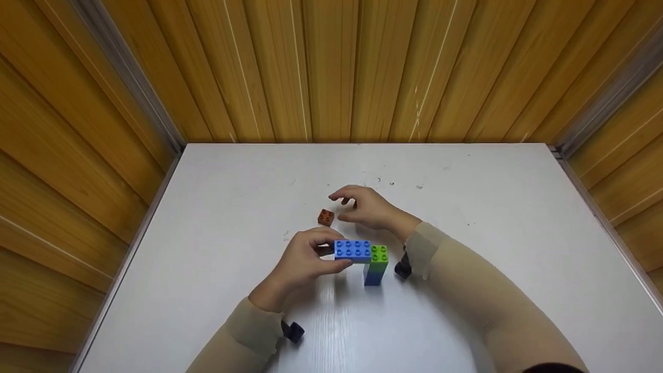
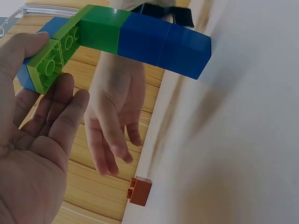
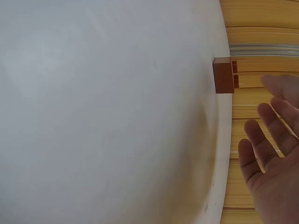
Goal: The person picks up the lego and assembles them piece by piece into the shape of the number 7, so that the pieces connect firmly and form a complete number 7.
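Note:
My left hand (image 1: 308, 256) pinches the blue eight-stud end of a built piece of toy building bricks (image 1: 353, 251) between thumb and fingers. In the left wrist view a lime-green brick (image 2: 49, 69) lies under that blue end, its hollow underside showing. From its other end a green brick (image 2: 103, 29) and two dark blue bricks (image 2: 163, 44) run in a column down toward the table. My right hand (image 1: 372, 208) holds nothing, fingers loosely bent and spread. Just beside its thumb, a small reddish-brown four-stud brick (image 1: 326, 217) rests studs up on the table.
The white table (image 1: 238, 191) has small dark marks toward its back. Wood-patterned walls (image 1: 331, 72) enclose it at the back and sides, with metal strips (image 1: 140, 83) at the corners. A black wrist device (image 1: 295, 332) sits by the left sleeve.

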A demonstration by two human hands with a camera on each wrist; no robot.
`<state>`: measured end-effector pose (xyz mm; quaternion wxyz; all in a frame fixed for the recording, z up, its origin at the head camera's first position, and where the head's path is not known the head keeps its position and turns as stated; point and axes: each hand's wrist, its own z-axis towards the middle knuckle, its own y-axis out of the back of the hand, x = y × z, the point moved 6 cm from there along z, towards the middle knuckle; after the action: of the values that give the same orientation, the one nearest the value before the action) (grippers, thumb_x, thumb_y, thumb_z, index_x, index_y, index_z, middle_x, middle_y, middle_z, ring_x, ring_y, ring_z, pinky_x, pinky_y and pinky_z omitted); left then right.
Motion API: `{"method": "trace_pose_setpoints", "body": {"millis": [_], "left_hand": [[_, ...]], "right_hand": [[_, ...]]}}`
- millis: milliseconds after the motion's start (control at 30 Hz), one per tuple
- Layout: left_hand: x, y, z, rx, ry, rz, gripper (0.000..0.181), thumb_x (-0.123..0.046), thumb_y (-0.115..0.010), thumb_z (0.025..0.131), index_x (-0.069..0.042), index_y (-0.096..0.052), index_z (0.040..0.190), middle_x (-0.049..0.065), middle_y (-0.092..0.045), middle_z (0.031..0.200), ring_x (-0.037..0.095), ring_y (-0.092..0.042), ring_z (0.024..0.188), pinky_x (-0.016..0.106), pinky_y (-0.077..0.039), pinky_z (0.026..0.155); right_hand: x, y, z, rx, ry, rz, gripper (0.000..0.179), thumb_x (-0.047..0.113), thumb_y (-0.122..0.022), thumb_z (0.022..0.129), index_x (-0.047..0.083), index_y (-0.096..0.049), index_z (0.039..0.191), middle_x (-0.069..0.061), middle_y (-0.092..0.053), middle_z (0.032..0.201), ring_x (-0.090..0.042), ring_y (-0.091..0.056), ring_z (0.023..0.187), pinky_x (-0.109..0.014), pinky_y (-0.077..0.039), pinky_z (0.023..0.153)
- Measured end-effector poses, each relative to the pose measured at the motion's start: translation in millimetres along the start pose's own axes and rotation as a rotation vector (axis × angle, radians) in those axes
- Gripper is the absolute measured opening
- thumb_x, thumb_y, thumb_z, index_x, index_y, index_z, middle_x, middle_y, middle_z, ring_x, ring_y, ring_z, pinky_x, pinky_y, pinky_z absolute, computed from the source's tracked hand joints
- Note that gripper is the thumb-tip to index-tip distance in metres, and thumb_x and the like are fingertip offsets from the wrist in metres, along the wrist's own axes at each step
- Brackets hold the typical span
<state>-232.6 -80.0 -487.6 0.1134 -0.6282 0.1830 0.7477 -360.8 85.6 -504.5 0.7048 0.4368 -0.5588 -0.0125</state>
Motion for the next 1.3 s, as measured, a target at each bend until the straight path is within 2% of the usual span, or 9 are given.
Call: {"method": "trace_pose_setpoints", "body": {"millis": [200,300,400,600,733,933,1100,1167,1300], "left_hand": [[-3.8,-6.6,3.0,0.019,-0.029,0.001,0.028,-0.003,-0.096,0.086,-0.002,-0.085,0.112,0.008,-0.075,0.112,0.015,-0.072,0.105,0.029,-0.069,0.099],[-4.6,-8.4,4.0,0.026,-0.032,0.005,0.028,-0.003,-0.096,0.086,-0.002,-0.084,0.112,0.008,-0.075,0.113,0.015,-0.072,0.106,0.029,-0.069,0.099],[-5.1,-9.4,3.9,0.031,-0.034,0.011,0.029,-0.003,-0.096,0.086,-0.002,-0.084,0.113,0.01,-0.076,0.115,0.014,-0.072,0.107,0.029,-0.069,0.099],[-5.8,-9.8,3.5,0.047,-0.051,0.02,0.029,-0.004,-0.095,0.087,-0.001,-0.084,0.114,0.015,-0.077,0.119,0.013,-0.073,0.108,0.03,-0.069,0.1],[-5.0,-9.4,4.1,0.054,-0.04,0.024,0.031,-0.003,-0.095,0.087,-0.002,-0.085,0.116,0.016,-0.078,0.12,0.014,-0.073,0.11,0.031,-0.069,0.1],[-1.3,-9.9,4.8,0.057,-0.024,0.036,0.03,-0.007,-0.096,0.088,-0.006,-0.086,0.117,0.014,-0.08,0.12,0.016,-0.074,0.111,0.031,-0.069,0.101],[-1.7,-9.1,4.0,0.059,-0.013,0.035,0.03,-0.009,-0.096,0.088,-0.01,-0.087,0.117,0.009,-0.082,0.12,0.018,-0.075,0.113,0.032,-0.068,0.103],[-1.8,-8.2,3.6,0.057,-0.008,0.039,0.03,-0.009,-0.096,0.088,-0.012,-0.088,0.116,0.007,-0.082,0.119,0.019,-0.075,0.113,0.032,-0.068,0.103],[-2.0,-6.4,2.7,0.053,0.001,0.044,0.029,-0.012,-0.097,0.089,-0.015,-0.088,0.116,0.006,-0.081,0.12,0.02,-0.075,0.114,0.032,-0.068,0.104]], "right_hand": [[2,-11,19.1,0.135,0.051,-0.15,0.053,-0.001,-0.073,0.101,0.01,-0.071,0.152,-0.011,-0.068,0.161,-0.037,-0.066,0.146,-0.055,-0.055,0.125],[6,-16,22.6,0.17,0.135,-0.207,0.042,0.001,-0.076,0.101,0.008,-0.078,0.143,-0.011,-0.077,0.147,-0.034,-0.072,0.136,-0.053,-0.057,0.122],[7,-20,23.6,0.166,0.166,-0.255,0.03,0.006,-0.081,0.101,0.01,-0.084,0.13,-0.006,-0.083,0.13,-0.028,-0.073,0.127,-0.049,-0.058,0.119],[5,-18,20.4,0.124,0.121,-0.294,0.028,0.012,-0.084,0.099,0.011,-0.085,0.127,-0.005,-0.082,0.127,-0.026,-0.072,0.125,-0.047,-0.059,0.117],[1,-9,13.1,0.082,0.098,-0.253,0.033,0.014,-0.085,0.097,0.01,-0.083,0.129,-0.006,-0.081,0.128,-0.028,-0.071,0.126,-0.05,-0.059,0.115],[-1,15,-10.5,-0.004,0.081,-0.173,0.032,0.02,-0.086,0.099,0.016,-0.081,0.131,-0.002,-0.079,0.129,-0.027,-0.07,0.127,-0.053,-0.057,0.115],[6,39,-36.2,-0.104,0.111,-0.104,0.033,0.02,-0.088,0.099,0.016,-0.08,0.131,-0.004,-0.078,0.128,-0.037,-0.069,0.122,-0.058,-0.057,0.106],[11,47,-46.9,-0.136,0.12,-0.089,0.033,0.02,-0.089,0.099,0.017,-0.08,0.13,-0.002,-0.078,0.128,-0.037,-0.068,0.12,-0.054,-0.057,0.101],[21,60,-66.5,-0.178,0.14,-0.106,0.033,0.02,-0.09,0.098,0.02,-0.08,0.129,0.002,-0.077,0.125,-0.025,-0.066,0.116,-0.039,-0.052,0.095]]}}
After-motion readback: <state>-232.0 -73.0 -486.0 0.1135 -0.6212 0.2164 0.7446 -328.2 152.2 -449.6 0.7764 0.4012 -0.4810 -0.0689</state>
